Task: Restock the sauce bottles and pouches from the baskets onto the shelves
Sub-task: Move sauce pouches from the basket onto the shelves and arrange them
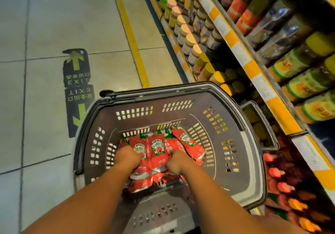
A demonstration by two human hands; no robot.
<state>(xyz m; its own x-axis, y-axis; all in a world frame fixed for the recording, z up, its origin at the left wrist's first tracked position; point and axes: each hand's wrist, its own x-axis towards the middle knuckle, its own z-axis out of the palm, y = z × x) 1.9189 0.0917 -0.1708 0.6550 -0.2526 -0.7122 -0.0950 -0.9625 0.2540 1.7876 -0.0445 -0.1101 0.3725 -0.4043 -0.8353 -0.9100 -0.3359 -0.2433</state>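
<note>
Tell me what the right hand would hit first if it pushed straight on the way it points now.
Probably more of the red ketchup pouches: the right hand is already down among them, reaching into the pile. Beyond the pile comes the far wall of the grey basket. Depth is hard to judge here.

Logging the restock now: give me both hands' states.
Left hand: gripping red ketchup pouches in the basket.
Right hand: also gripping the pouches.

floor: tiled | on it: grey basket, EXIT sticker, yellow line
</note>
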